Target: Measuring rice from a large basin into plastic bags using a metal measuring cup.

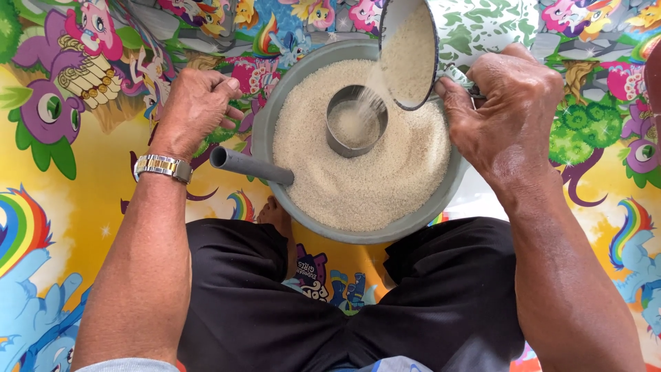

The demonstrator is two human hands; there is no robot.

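basin: one grey round plastic basin (265, 138) of white rice (358, 186)
tin: one small round metal tin (336, 141), centre
right hand (513, 117): clenched around one tilted green-patterned white enamel mug (475, 27)
left hand (196, 103): curled at left rim

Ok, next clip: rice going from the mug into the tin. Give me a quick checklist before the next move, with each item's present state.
1. Right hand grips the mug: ok.
2. Mug tilted, rice stream lands inside the tin: ok.
3. Tin upright in the rice of the bowl: ok.
4. Left hand on the bowl's rim: cannot tell, it may only rest beside it.
5. Tin full: not ok, rice sits below its rim.
6. Rice spilled on the mat: cannot tell.
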